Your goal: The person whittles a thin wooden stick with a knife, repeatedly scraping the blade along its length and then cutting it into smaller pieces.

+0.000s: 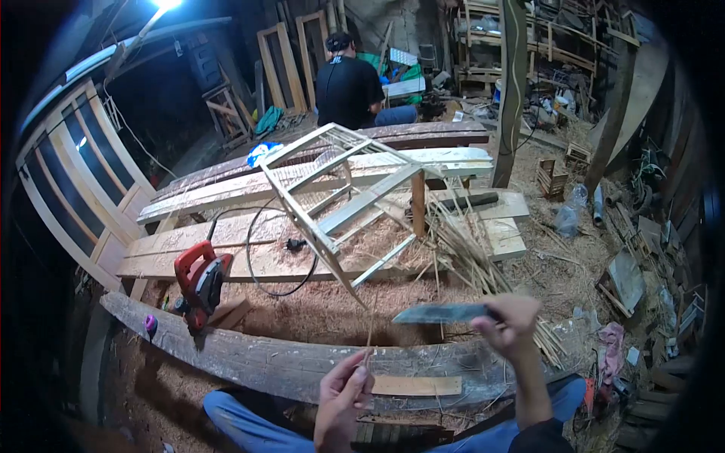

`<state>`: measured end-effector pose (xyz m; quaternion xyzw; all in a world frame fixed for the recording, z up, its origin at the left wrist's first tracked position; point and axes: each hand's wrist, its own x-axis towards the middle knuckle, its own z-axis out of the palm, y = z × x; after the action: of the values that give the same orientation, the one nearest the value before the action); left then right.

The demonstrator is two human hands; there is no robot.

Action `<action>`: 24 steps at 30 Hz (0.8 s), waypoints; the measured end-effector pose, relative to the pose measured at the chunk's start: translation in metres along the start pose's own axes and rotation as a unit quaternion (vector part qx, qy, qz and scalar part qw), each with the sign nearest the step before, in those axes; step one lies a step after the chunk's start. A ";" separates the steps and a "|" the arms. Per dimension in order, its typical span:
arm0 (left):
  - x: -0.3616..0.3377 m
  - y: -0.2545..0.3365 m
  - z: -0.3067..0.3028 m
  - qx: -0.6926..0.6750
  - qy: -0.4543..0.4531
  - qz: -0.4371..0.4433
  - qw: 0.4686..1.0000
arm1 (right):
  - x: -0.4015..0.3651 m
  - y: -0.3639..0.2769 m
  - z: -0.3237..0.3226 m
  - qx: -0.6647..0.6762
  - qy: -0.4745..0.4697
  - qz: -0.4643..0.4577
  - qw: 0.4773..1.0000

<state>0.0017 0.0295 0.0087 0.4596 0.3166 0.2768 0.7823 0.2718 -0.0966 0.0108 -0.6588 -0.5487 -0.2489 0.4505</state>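
My left hand (pixel 347 386) pinches the lower end of a thin bamboo strip (pixel 371 325), which stands nearly upright above the near plank. Raised at the right, my right hand (pixel 512 321) is closed around the handle of a large knife (pixel 440 313). The knife's blade points left, with its tip a little right of the strip and apart from it. Under the hands lies a weathered curved plank (pixel 264 368), and a short flat piece of light wood (pixel 417 386) rests on it between them.
A slatted wooden frame (pixel 365 200) leans over the boards ahead. Many thin strips (pixel 472 249) lie beside it. A red power planer (pixel 202 283) stands at left with its cable. Another person (pixel 349 83) sits at the back, facing away. A post (pixel 510 98) rises at right.
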 end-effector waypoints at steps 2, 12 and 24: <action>0.002 -0.014 0.008 -0.040 -0.026 0.024 0.999 | 0.001 -0.018 0.009 0.081 -0.100 -0.002 0.992; -0.003 -0.032 0.030 -0.048 -0.073 -0.041 0.995 | -0.013 -0.034 0.034 0.157 -0.135 -0.050 0.977; -0.018 0.001 -0.014 -0.018 -0.078 -0.034 0.996 | 0.001 0.027 0.006 -0.073 0.017 0.100 0.992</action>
<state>-0.0202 0.0246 0.0088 0.4544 0.2652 0.2190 0.8217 0.2966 -0.0911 0.0001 -0.7369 -0.4532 -0.2529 0.4332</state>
